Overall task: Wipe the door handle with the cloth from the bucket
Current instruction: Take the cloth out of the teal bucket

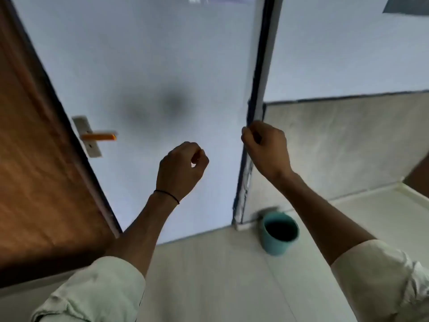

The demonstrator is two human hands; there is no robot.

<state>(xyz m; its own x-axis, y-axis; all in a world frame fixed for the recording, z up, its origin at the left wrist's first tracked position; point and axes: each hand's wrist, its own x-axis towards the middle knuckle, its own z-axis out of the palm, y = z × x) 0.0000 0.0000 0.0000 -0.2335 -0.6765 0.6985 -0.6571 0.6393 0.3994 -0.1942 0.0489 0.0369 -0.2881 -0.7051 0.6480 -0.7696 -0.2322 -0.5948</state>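
A brown wooden door [34,159] stands open on the left, edge toward me. Its handle [99,136] is an orange-looking lever on a pale metal plate. A teal bucket [279,232] sits on the floor at the foot of a dark corner strip; its inside looks dark and no cloth shows in it. My left hand [181,168] is raised in front of the white wall, fingers curled, nothing in it, to the right of the handle. My right hand [267,147] is raised with curled fingers in front of the corner strip, above the bucket; it seems to hold nothing.
A white wall [151,54] fills the middle. A dark vertical corner strip [257,89] divides it from a tiled wall section [336,147] on the right. Pale floor tiles [220,275] lie below. A pale raised ledge [383,205] runs along the right side.
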